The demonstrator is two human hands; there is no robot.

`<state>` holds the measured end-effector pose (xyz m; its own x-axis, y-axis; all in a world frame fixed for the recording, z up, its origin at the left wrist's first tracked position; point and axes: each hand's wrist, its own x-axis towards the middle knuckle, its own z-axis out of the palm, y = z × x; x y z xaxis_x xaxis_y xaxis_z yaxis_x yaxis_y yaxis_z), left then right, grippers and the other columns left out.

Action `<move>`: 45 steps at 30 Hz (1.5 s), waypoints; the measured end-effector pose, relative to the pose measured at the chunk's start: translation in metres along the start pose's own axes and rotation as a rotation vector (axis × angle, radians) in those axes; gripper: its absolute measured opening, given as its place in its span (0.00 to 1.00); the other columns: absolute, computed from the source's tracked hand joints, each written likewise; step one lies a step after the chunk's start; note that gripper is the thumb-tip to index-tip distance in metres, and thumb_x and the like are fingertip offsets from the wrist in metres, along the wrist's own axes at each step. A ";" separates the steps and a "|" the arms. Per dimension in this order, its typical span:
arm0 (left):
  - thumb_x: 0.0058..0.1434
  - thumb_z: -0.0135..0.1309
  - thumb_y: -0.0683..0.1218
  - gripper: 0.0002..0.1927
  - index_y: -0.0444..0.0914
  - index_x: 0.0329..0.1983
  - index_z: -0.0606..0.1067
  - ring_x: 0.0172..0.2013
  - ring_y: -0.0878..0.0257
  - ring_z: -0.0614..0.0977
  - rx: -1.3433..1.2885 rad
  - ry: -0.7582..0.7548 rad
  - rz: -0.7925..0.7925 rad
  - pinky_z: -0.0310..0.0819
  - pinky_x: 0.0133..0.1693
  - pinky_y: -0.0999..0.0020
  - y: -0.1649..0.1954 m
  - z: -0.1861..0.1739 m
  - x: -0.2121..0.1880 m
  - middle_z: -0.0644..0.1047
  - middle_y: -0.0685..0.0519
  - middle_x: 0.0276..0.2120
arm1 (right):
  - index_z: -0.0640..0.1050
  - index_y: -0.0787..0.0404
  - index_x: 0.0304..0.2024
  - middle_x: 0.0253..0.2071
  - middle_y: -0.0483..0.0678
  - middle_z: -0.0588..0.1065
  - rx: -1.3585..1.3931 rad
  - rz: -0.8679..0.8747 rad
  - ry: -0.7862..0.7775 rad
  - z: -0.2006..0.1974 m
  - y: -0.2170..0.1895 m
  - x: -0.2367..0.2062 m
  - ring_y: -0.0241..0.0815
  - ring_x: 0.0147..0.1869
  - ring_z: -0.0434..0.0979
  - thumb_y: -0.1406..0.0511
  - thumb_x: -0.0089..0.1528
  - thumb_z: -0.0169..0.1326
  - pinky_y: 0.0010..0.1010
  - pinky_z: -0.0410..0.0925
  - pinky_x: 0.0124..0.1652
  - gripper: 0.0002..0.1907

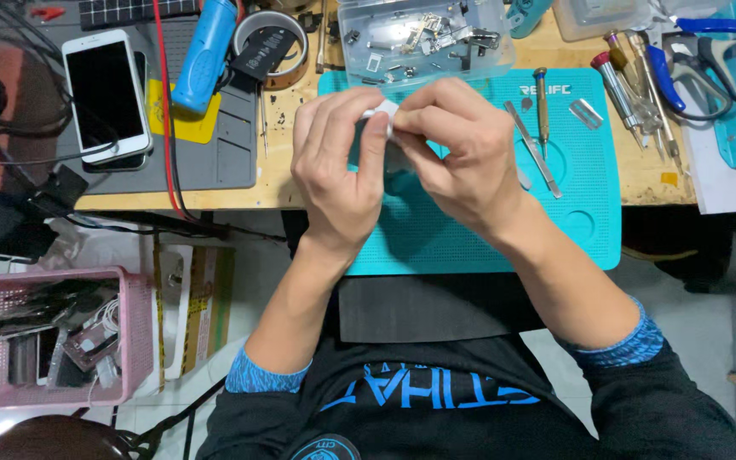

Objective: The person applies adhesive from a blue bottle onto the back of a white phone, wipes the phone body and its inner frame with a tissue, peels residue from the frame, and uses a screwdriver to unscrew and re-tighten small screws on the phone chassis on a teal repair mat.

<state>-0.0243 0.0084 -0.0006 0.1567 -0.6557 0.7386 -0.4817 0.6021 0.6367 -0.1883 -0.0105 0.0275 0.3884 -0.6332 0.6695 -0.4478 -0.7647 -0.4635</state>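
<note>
Fingers of the left hand and the right hand pinch together on one small white piece, held above the teal mat; both hands are closed on it, and most of the piece is hidden between the fingertips. The hands touch each other at the fingertips. The mat's near edge overhangs the bench edge toward the person. Open mat surface lies to the right of the right hand and below both wrists. One pair of tweezers and one screwdriver lie on the mat just right of the right hand; one small blade lies farther right. One clear parts box sits at the mat's far edge, just beyond the fingertips. Several more screwdrivers lie off the mat's right edge, beside one pair of blue-handled scissors. On the grey mat to the left, well apart from the hands, lie one white phone, one blue cylinder and one tape roll. One pink basket stands on the floor at lower left.
</note>
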 end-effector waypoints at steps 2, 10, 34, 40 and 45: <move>0.78 0.50 0.45 0.08 0.35 0.50 0.76 0.49 0.53 0.81 -0.002 0.009 -0.084 0.74 0.55 0.63 -0.009 -0.011 -0.005 0.81 0.48 0.48 | 0.80 0.67 0.39 0.39 0.52 0.77 -0.072 -0.011 -0.041 0.002 0.001 -0.001 0.50 0.42 0.78 0.76 0.60 0.63 0.35 0.71 0.41 0.06; 0.80 0.48 0.46 0.12 0.36 0.60 0.72 0.48 0.62 0.83 -0.317 0.004 -0.400 0.77 0.54 0.69 -0.044 -0.021 -0.024 0.82 0.48 0.46 | 0.84 0.65 0.45 0.35 0.46 0.82 0.209 0.535 -0.116 0.001 0.034 -0.018 0.31 0.37 0.81 0.72 0.64 0.62 0.23 0.73 0.38 0.07; 0.41 0.72 0.49 0.42 0.37 0.61 0.71 0.42 0.49 0.73 0.271 -0.452 0.253 0.65 0.45 0.54 -0.005 -0.003 0.001 0.69 0.47 0.37 | 0.83 0.62 0.40 0.37 0.49 0.74 -0.098 0.137 0.048 -0.044 0.015 -0.021 0.41 0.38 0.76 0.72 0.62 0.65 0.29 0.68 0.38 0.05; 0.42 0.72 0.50 0.39 0.37 0.59 0.71 0.41 0.50 0.73 0.295 -0.411 0.222 0.65 0.42 0.55 -0.001 0.002 -0.006 0.69 0.48 0.37 | 0.84 0.61 0.38 0.32 0.48 0.68 -0.257 0.066 0.113 -0.020 0.014 -0.023 0.46 0.37 0.68 0.73 0.59 0.70 0.37 0.62 0.38 0.08; 0.45 0.72 0.50 0.37 0.36 0.58 0.71 0.41 0.50 0.74 0.322 -0.371 0.208 0.65 0.42 0.55 -0.002 0.004 -0.011 0.69 0.48 0.38 | 0.83 0.60 0.38 0.31 0.47 0.68 -0.226 -0.055 0.041 -0.018 0.011 -0.022 0.47 0.38 0.69 0.72 0.57 0.69 0.38 0.63 0.38 0.08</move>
<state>-0.0283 0.0126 -0.0110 -0.2572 -0.6896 0.6769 -0.7193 0.6044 0.3424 -0.2165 -0.0026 0.0182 0.3859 -0.5825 0.7154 -0.5974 -0.7487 -0.2873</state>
